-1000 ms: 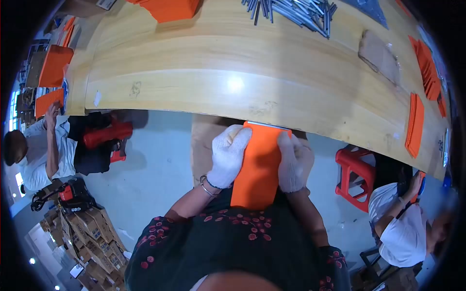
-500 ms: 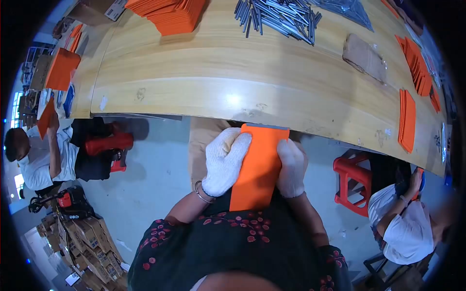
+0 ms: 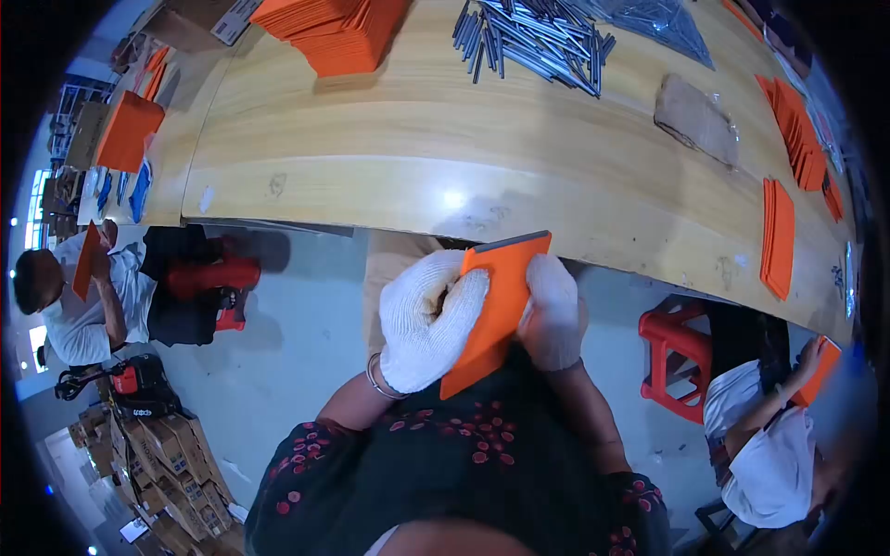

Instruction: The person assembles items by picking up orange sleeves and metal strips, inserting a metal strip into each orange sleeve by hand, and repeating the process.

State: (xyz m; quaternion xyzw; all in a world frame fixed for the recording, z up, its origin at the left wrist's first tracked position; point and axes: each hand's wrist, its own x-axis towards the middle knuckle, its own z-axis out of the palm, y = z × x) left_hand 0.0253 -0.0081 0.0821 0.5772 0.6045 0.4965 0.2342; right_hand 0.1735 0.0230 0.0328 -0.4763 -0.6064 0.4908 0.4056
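A flat orange panel point(image 3: 496, 301) with a dark grey strip point(image 3: 508, 242) along its top end is held between my hands, tilted, just in front of the table edge. My left hand point(image 3: 428, 320), in a white knitted glove, is closed on the panel's left side, with the thumb on its face. On the other side my right hand point(image 3: 553, 310), gloved too, grips the right edge. Its lower part is smeared by motion, and the fingers behind the panel are hidden.
On the wooden table point(image 3: 371, 176) are a stack of orange panels point(image 3: 343, 42), a heap of metal rods point(image 3: 542, 42), a plastic-wrapped brown packet point(image 3: 695, 116) and more orange panels point(image 3: 777, 239) at right. Co-workers sit on both sides, near red stools point(image 3: 669, 361).
The orange panel has turned from lying flat toward me to a slant, its top right corner raised. My hands stay on its sides. The co-workers' hands have moved with their orange panels.
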